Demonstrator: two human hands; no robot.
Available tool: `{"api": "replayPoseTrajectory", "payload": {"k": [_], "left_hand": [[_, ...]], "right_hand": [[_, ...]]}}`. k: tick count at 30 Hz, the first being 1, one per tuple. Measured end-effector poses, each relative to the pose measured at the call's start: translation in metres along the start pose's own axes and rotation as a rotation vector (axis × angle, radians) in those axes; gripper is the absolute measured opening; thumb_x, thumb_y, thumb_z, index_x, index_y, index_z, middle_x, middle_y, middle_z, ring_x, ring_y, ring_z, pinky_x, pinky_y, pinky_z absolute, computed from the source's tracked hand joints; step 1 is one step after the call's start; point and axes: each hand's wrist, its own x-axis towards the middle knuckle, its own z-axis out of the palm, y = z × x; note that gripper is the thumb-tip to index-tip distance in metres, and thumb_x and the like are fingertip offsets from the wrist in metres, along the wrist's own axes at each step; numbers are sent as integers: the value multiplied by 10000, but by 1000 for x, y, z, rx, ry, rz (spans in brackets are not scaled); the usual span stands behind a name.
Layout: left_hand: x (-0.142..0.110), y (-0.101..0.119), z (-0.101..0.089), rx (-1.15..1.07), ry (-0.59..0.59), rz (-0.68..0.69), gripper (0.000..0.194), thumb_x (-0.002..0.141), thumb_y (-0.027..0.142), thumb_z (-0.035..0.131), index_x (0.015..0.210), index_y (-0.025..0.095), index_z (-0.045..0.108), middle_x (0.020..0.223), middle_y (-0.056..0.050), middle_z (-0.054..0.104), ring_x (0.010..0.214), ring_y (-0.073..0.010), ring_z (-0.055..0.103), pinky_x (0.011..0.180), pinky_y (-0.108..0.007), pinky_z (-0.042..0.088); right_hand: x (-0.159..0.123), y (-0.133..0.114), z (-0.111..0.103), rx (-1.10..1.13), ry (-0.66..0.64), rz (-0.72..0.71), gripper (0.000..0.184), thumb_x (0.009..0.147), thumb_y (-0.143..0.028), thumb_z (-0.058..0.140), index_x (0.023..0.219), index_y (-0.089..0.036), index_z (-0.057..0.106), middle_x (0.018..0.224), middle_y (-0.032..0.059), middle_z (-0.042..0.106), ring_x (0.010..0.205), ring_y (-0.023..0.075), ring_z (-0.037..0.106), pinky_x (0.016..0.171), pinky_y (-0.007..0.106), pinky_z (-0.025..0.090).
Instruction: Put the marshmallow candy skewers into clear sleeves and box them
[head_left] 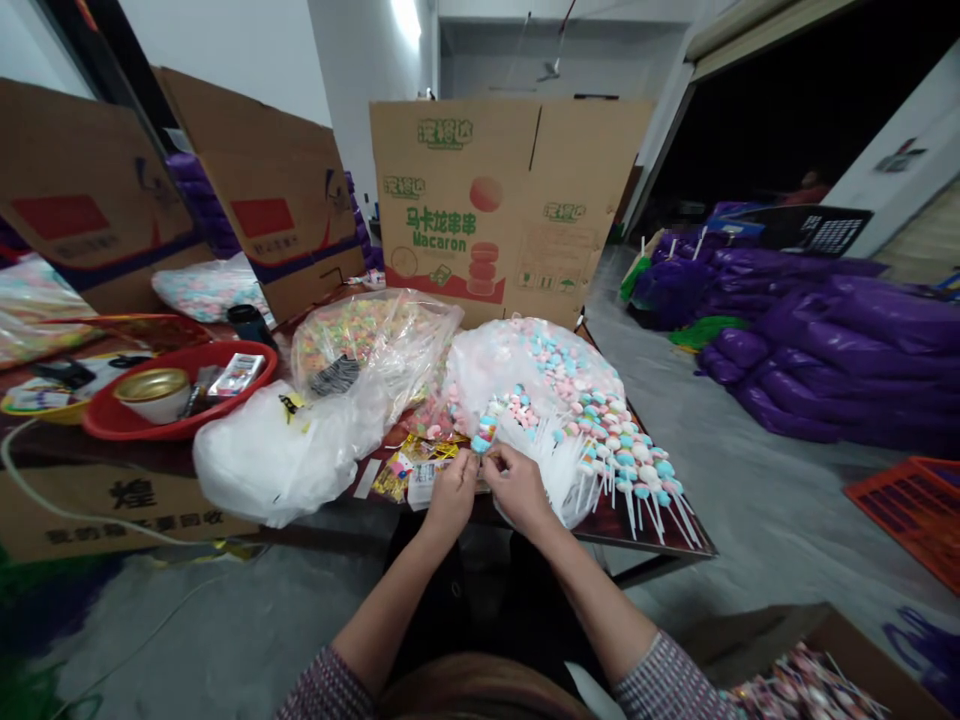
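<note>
Near the table's front edge, my left hand (452, 492) and my right hand (523, 488) meet, fingertips pinched. Both close around the lower end of a marshmallow skewer (484, 430), whose blue, white, pink and yellow pieces point away from me. The fingers hide its stick. Just right of it lie plain white sticks (551, 460) in a clear bag. Farther right, finished marshmallow skewers (637, 455) are heaped with their sticks toward me. Behind is a clear bag of loose pink, blue and white marshmallows (574, 365). Gold printed wrappers (391, 480) lie left of my left hand.
A large cardboard box (510, 200) stands at the table's back. Leftward are a bag of colourful sweets (360, 335), a white plastic bag (274, 460) and a red basin (112, 425). Purple sacks (847, 340) and an orange crate (911, 515) sit on the floor at right.
</note>
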Motion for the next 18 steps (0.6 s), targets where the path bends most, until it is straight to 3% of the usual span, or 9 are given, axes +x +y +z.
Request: {"api": "replayPoseTrajectory", "payload": {"k": [4,7,9,10,11,14,16,18], "left_hand": [[9,-4,-11,412,54,679,218,966,262,503,918,223,712,786,-46,690,746,-200,620,738,-321,460],[25,1,-18,576,136,1077,281,1005,234,482,1148,217,724,1011,-84,748,971,-220,670,895,-374,491],[31,13,-22,596,187,1179,286,1004,229,522,1216,238,714,1103,-86,742,1068,-211,666,946,-372,494],[30,20,-24,554,183,1187,274,1003,234,531,1199,244,723,1111,-81,741,1073,-200,669,936,-352,505],[26,27,-27,467,159,1107,275,1004,219,522,1187,242,726,1133,-77,735,1089,-187,670,950,-340,511],[3,45,-31,108,166,716,208,968,334,601,1067,214,739,1010,-52,736,976,-175,682,882,-309,531],[-14,49,-29,-77,33,467,333,956,476,591,957,177,738,701,-8,655,694,-139,620,710,-269,504],[-22,48,-23,-180,-179,166,572,933,667,500,861,147,726,499,19,526,486,-116,499,546,-255,426]], "right_hand": [[1,-25,-10,603,-120,429,207,736,-371,664,668,-189,593,576,-43,539,542,99,459,559,239,378],[-4,-45,-14,766,-196,524,234,693,-379,730,668,-177,615,588,-36,556,559,91,448,580,241,360],[-7,-54,-15,737,-230,508,243,720,-398,726,684,-178,629,595,-36,562,565,95,448,584,247,356],[-7,-56,-17,696,-222,480,235,736,-398,713,695,-182,633,599,-38,561,570,98,451,588,250,359],[-5,-56,-19,649,-190,442,220,746,-392,698,704,-185,636,603,-42,556,574,101,454,591,252,364],[10,-52,-33,514,29,303,175,768,-362,646,726,-192,637,632,-47,557,598,107,474,601,252,390],[21,-51,-44,384,191,179,147,807,-328,610,756,-193,639,665,-38,588,621,112,503,617,254,413],[26,-55,-50,223,267,0,107,855,-261,580,801,-194,642,727,-16,637,667,120,556,660,260,447]]}}
